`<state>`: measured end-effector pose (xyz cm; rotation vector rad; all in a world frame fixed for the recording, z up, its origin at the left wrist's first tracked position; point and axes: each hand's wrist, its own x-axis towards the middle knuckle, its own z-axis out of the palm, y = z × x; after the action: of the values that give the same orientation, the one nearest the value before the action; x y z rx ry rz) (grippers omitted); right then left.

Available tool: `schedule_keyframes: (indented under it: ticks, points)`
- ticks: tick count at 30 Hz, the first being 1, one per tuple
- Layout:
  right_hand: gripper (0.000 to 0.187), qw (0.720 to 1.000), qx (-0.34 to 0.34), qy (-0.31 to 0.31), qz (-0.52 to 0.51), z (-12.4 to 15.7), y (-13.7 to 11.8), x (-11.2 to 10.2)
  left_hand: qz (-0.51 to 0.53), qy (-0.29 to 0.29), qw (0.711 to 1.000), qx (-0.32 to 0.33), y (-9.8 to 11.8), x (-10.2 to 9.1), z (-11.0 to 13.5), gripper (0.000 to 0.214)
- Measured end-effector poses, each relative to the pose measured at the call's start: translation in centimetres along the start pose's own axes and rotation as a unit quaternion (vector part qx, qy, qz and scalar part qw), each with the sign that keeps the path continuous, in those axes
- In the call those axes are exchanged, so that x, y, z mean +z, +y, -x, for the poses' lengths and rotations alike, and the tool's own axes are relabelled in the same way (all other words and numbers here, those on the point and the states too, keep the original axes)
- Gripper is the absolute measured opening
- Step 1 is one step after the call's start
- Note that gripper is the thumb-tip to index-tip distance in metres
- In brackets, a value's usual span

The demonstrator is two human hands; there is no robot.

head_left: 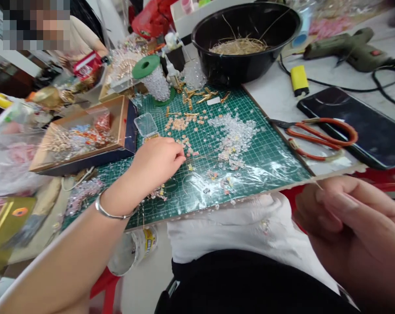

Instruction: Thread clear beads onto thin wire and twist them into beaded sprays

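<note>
In the head view, the step in hand appears to be working a fine strand (318, 184), perhaps thread or wire, among loose beads. The right hand (351, 218) is just off the worktop (266, 93), near its front right corner; thumb and forefinger are closed in a narrow pinch on the strand, whose short visible length points toward the worktop's front edge. The left hand (158, 159) is over the cutting mat (271, 155), back from the front edge, its fingers curled nearly together; whether they grip anything is hidden. Thin wires (202, 157) lie just beside those fingertips, and the clear beads (236, 137) spread between them and the mat's right edge. The next move seems to call for a steady pinch and slow guiding, keeping the strand clear of those beads.
</note>
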<state>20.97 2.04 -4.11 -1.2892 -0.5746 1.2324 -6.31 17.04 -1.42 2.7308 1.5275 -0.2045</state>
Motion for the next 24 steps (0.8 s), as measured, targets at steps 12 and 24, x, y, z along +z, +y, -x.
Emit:
schedule_keyframes:
  ticks: [12, 24]
  points:
    - [0.038, 1.0, 0.013, 0.006, 0.003, 0.7, -1.1, 1.2, -0.017, 0.01, 1.0, -0.007, 0.5, 0.5, 0.2, 0.031]
    - [0.027, 0.997, -0.025, -0.075, 0.001, 0.4, 1.9, -1.1, 0.089, 0.114, 0.988, -0.059, 0.1, -0.4, 1.4, 0.022]
